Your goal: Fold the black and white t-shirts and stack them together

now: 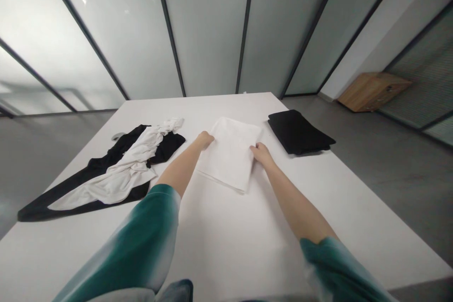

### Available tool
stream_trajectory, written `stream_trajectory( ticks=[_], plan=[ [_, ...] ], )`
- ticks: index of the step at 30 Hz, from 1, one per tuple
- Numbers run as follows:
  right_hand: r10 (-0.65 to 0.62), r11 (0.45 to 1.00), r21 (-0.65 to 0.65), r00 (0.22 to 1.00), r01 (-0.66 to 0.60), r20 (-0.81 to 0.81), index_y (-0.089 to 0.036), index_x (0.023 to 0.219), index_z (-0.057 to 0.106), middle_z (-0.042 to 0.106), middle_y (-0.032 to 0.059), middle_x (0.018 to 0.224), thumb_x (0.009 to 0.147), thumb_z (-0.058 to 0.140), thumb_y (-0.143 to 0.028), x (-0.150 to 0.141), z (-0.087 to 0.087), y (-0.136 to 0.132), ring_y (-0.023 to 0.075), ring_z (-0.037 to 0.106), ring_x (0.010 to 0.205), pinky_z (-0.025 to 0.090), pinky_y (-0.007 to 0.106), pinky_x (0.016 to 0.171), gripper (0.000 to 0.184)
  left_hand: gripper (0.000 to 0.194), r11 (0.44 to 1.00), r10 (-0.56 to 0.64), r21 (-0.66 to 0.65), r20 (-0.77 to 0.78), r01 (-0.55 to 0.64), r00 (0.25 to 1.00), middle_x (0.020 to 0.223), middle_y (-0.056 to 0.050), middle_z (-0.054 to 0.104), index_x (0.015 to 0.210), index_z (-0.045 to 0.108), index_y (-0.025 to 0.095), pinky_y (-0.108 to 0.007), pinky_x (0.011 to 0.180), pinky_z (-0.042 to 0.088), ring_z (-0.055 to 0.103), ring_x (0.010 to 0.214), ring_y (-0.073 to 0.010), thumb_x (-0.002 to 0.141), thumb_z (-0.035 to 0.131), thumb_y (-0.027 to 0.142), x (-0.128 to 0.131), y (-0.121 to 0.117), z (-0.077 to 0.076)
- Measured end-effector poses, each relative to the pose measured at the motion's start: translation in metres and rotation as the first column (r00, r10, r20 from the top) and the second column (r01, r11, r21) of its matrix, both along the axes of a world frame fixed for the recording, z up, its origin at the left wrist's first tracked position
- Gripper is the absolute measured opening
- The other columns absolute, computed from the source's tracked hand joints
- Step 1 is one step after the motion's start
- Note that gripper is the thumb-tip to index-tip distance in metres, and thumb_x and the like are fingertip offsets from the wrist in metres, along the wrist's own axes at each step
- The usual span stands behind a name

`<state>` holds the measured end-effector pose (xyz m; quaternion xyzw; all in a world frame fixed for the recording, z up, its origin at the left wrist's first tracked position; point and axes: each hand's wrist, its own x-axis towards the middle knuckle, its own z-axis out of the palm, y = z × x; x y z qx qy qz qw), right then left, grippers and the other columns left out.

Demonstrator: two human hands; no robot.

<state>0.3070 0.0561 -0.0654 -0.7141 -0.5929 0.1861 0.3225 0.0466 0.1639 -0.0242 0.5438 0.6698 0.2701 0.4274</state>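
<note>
From the head camera, I log the following. The view looks down past the person's two bare forearms onto a white desk. The left hand and right hand sit at opposite side edges of a folded white cloth, which lies flat near the middle of the desk, turned slightly askew. The left hand's fingers are bunched together at the cloth's left edge, and the right hand's fingers lie over its right edge. Neither set is spread wide. Both touch the cloth, but from this angle I cannot tell whether they grip it or merely rest on it.

Teal-and-white sleeves cover the arms up to the forearms. A folded black cloth lies just beyond the right hand, near the white cloth but apart from it. Left of the left hand, a crumpled white garment lies across a long black garment. A small grey object sits beside the far end of the black garment; it is too small for me to identify. Past the desk, a wooden box stands on the grey floor near frosted glass panels.
</note>
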Motion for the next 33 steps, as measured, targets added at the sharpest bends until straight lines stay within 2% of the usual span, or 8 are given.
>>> stream_trajectory(
  ticks=[4,7,13,19,23,27,31,33],
  plan=[
    [-0.105,0.994,-0.049,0.846,0.094,-0.523,-0.021,0.079,0.059,0.068,0.0043,0.072,0.073,0.058,-0.035,0.007,0.005,-0.007,0.0238,0.065,0.078,0.052,0.032,0.068,0.015,0.017,0.998,-0.033,-0.047,0.175,0.042,0.984,0.077,-0.011,0.07,0.079,0.061,0.016,-0.036,0.069,0.053,0.07,0.087,-0.0303,0.066,0.073,0.018,-0.013,-0.007,0.005],
    [-0.088,0.995,-0.033,0.724,0.09,-0.685,-0.022,0.081,0.056,0.067,0.0037,0.074,0.069,0.061,-0.034,0.01,0.006,-0.012,0.0226,0.065,0.078,0.053,0.034,0.07,0.017,0.025,0.998,-0.016,-0.055,0.428,0.043,0.903,0.075,-0.007,0.069,0.087,0.06,0.015,-0.033,0.07,0.055,0.069,0.08,-0.0231,0.067,0.074,0.019,-0.023,-0.021,0.006],
    [-0.029,0.99,0.076,0.705,0.118,-0.709,-0.024,0.106,0.056,0.061,0.0004,0.078,0.062,0.062,-0.023,0.016,0.032,0.013,0.022,0.065,0.082,0.054,0.034,0.071,0.045,0.053,0.998,0.013,0.039,0.685,-0.055,0.728,0.082,-0.005,0.067,0.111,0.055,0.014,-0.032,0.079,0.055,0.067,0.08,-0.0183,0.061,0.072,0.009,-0.029,-0.018,0.022],
    [0.093,0.963,0.251,0.742,0.103,-0.663,-0.023,0.111,0.06,0.059,-0.0004,0.081,0.064,0.062,-0.018,0.027,0.101,0.081,0.0186,0.061,0.084,0.051,0.033,0.075,0.048,0.066,0.959,-0.146,0.279,0.635,-0.048,0.759,0.087,-0.004,0.067,0.134,0.05,0.016,-0.038,0.084,0.052,0.067,0.085,-0.0202,0.069,0.065,0.013,-0.03,0.025,0.082],
    [0.157,0.924,0.374,0.812,0.081,-0.562,-0.025,0.111,0.061,0.061,0.0001,0.088,0.073,0.06,-0.024,0.029,0.13,0.082,0.0183,0.059,0.089,0.049,0.034,0.076,0.038,0.049,0.875,-0.325,0.483,0.519,0.042,0.791,0.099,-0.008,0.068,0.124,0.062,0.012,-0.041,0.089,0.049,0.065,0.097,-0.0235,0.076,0.062,0.024,-0.044,0.018,0.105],
    [0.175,0.937,0.348,0.833,0.022,-0.525,-0.024,0.109,0.061,0.062,-0.0003,0.084,0.074,0.063,-0.031,0.023,0.097,0.019,0.0188,0.06,0.083,0.048,0.032,0.073,0.036,0.047,0.853,-0.387,0.489,0.357,0.183,0.85,0.107,-0.008,0.069,0.119,0.066,0.017,-0.037,0.09,0.048,0.062,0.103,-0.0244,0.076,0.064,0.033,-0.072,-0.044,0.07],
    [0.112,0.993,0.009,0.885,-0.121,-0.453,-0.02,0.117,0.059,0.061,-0.0024,0.07,0.073,0.065,-0.037,0.018,0.033,-0.048,0.0175,0.056,0.064,0.045,0.03,0.062,0.047,0.059,0.888,-0.445,0.206,0.166,0.411,0.88,0.085,-0.002,0.067,0.13,0.06,0.02,-0.029,0.072,0.048,0.062,0.076,-0.0168,0.076,0.067,0.042,-0.1,-0.111,0.009],
    [0.128,0.985,-0.051,0.903,-0.163,-0.41,-0.02,0.124,0.055,0.059,-0.0045,0.065,0.076,0.063,-0.04,0.018,0.013,-0.06,0.0165,0.053,0.058,0.043,0.029,0.058,0.053,0.068,0.913,-0.396,0.162,0.147,0.373,0.906,0.076,0.001,0.064,0.141,0.048,0.021,-0.026,0.064,0.046,0.058,0.065,-0.0138,0.08,0.063,0.045,-0.104,-0.122,-0.009]
  ],
)
